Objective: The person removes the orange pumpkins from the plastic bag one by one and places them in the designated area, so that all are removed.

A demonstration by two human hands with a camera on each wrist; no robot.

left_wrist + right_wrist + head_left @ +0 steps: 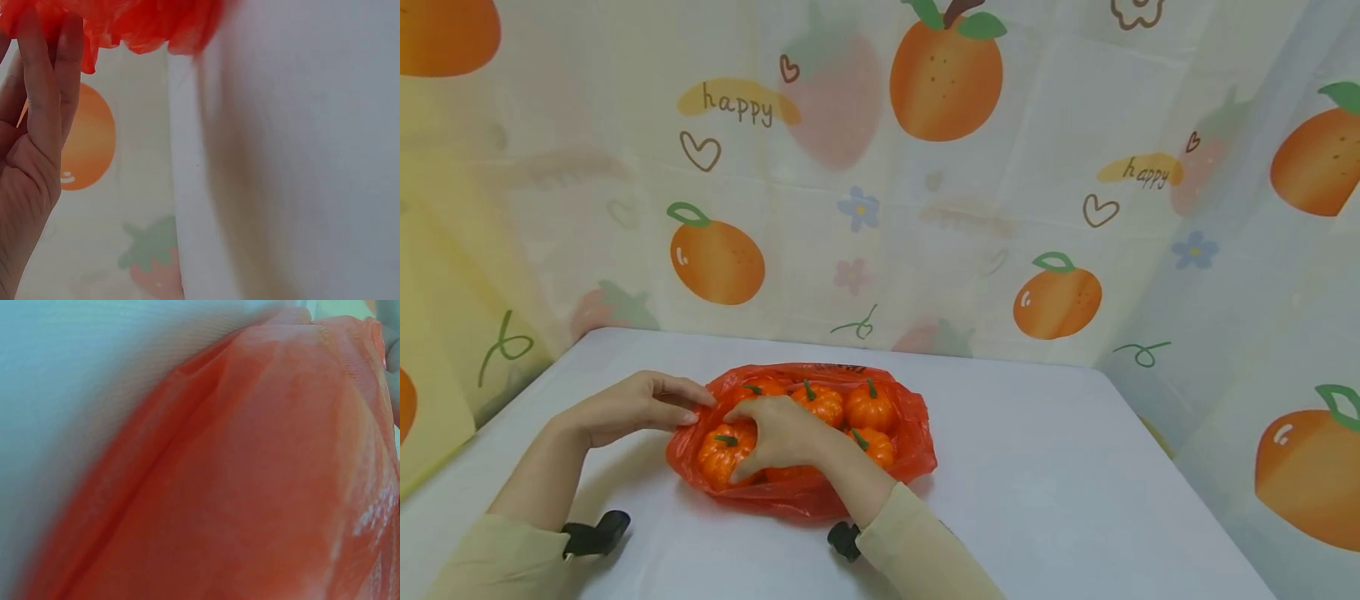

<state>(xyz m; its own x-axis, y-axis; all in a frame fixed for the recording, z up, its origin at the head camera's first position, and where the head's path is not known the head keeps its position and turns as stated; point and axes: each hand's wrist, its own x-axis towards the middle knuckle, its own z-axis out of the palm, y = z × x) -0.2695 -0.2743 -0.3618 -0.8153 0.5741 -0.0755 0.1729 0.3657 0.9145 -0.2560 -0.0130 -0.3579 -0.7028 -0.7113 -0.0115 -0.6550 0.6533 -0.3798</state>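
Note:
A red plastic bag [917, 433] lies with its mouth spread wide on the table, holding several small orange pumpkins with green stems. At the bag's left rim my left hand [632, 408] pinches the plastic between thumb and fingers. In the left wrist view, that hand's fingers [40, 94] reach up to the crumpled red plastic. My right hand [786, 433] reaches into the bag and grips the leftmost pumpkin [718, 458], thumb at its near side and fingers at its far side. Other pumpkins [870, 408] sit to the right of this hand. Red plastic [250, 475] fills most of the right wrist view.
The white table [1060, 483] extends around the bag, its far edge meeting a fruit-print curtain [925, 208]. Black straps [597, 533] sit at both wrists, over light sleeves [925, 550].

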